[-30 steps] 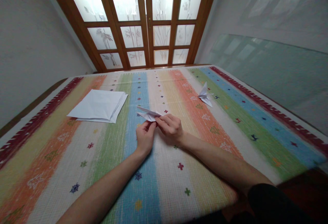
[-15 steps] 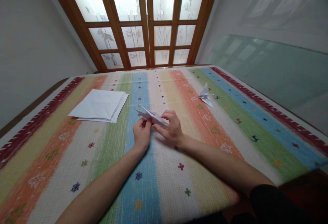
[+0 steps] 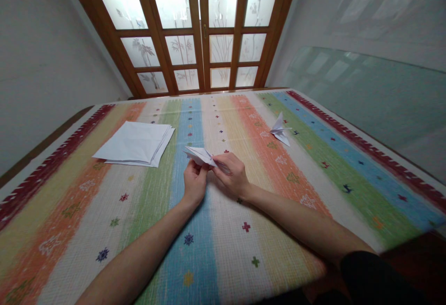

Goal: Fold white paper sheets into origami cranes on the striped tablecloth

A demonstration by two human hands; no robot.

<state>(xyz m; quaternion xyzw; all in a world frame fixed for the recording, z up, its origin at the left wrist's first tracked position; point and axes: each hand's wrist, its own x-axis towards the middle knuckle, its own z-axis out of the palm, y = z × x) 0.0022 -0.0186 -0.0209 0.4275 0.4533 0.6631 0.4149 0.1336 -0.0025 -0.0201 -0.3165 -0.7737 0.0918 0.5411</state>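
A partly folded white paper figure [image 3: 199, 155] is held just above the striped tablecloth [image 3: 216, 230] in the middle of the table. My left hand [image 3: 194, 182] pinches its near left side from below. My right hand [image 3: 232, 173] is closed on its right end, fingers curled over the paper. Both forearms reach in from the near edge.
A stack of white paper sheets [image 3: 136, 143] lies to the left. A finished white folded paper bird [image 3: 280, 129] stands to the right. Wooden glass-paned doors [image 3: 195, 30] rise beyond the far edge, and a glass panel [image 3: 365, 91] leans along the right wall.
The paper figure has turned a little between my hands. My right hand's fingers have shifted along its right end; both hands stay in the same place.
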